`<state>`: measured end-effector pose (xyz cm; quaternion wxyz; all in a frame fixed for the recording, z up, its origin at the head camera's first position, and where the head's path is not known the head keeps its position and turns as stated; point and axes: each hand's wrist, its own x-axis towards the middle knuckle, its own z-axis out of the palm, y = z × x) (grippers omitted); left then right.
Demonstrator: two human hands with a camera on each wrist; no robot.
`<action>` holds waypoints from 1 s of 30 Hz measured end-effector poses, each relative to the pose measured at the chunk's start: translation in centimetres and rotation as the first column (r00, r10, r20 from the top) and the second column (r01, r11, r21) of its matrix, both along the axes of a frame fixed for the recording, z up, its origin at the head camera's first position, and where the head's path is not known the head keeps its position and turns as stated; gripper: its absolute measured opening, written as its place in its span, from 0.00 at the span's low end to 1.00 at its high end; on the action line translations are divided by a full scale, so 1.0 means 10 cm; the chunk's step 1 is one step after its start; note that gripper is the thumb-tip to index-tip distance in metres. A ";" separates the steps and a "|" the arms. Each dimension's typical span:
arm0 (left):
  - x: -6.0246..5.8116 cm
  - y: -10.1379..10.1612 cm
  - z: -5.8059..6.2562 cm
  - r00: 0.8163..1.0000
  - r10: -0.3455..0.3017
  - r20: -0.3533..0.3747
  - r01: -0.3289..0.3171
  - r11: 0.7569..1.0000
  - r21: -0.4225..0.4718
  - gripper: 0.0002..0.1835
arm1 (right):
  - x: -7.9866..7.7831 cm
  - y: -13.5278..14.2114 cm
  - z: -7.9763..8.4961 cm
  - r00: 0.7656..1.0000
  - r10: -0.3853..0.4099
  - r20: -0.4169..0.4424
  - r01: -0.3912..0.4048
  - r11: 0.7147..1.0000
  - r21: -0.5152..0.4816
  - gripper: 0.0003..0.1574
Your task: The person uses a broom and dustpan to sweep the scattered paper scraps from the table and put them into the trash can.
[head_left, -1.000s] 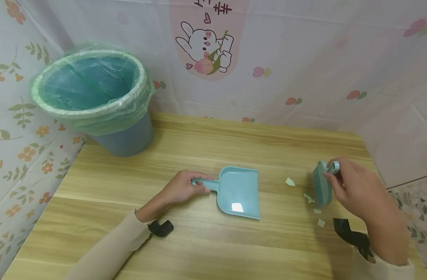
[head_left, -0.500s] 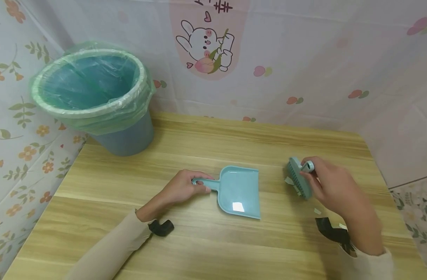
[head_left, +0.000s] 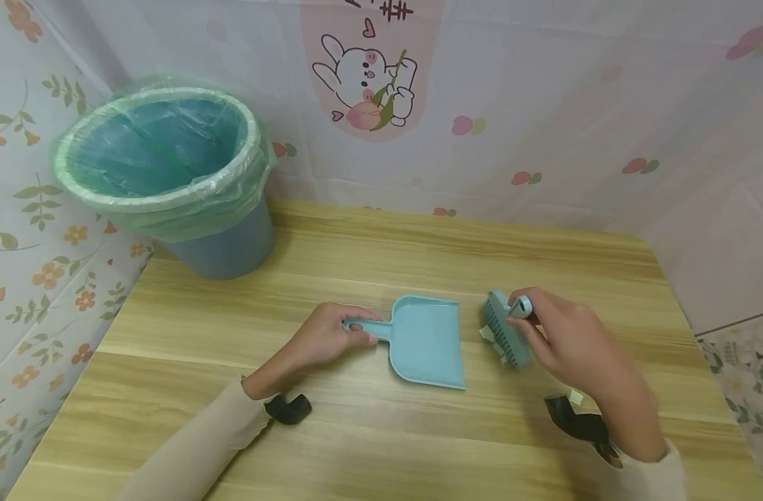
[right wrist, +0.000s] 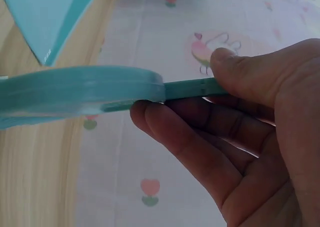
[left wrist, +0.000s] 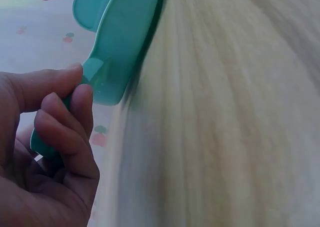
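A light-blue dustpan lies on the wooden table, its open edge facing right. My left hand grips its handle, and the left wrist view shows thumb and fingers curled round that handle. To the right of the pan, my right hand holds a small blue-green brush by its handle, bristles facing the pan. Pale paper scraps sit along the bristles, a short way from the pan's edge. Another scrap lies behind, near the right wrist. In the right wrist view the thumb and fingers pinch the brush handle.
A blue bin with a green plastic liner stands at the table's back left. Patterned cloth hangs along the back and left sides. Wooden tabletop stretches in front of the dustpan.
My right hand has moved the brush leftward toward the dustpan, and several scraps have shifted left with it. The left hand and dustpan stay nearly still.
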<state>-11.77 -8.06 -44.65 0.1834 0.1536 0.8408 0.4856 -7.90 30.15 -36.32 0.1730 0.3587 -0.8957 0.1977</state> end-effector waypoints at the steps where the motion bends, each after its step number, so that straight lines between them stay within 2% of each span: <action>1: 0.01 0.00 0.01 1.000 0.001 -0.004 -0.001 1.000 -0.001 0.14 | 0.00 -0.02 0.00 1.000 -0.001 0.000 0.001 1.000 -0.002 0.36; 14: 0.04 0.02 0.09 1.000 0.007 -0.013 -0.007 1.000 -0.007 0.13 | 0.03 -0.33 -0.05 0.999 -0.021 0.032 0.022 0.998 -0.051 0.36; 20: 0.04 0.01 0.09 1.000 0.000 -0.021 0.000 1.000 -0.007 0.13 | 0.04 -0.46 -0.08 1.000 -0.021 -0.003 0.021 0.995 -0.097 0.34; 30: 0.02 -0.01 0.09 1.000 -0.015 -0.016 0.014 1.000 -0.006 0.13 | 0.08 -0.30 0.03 0.994 -0.108 -0.027 0.106 0.992 -0.075 0.39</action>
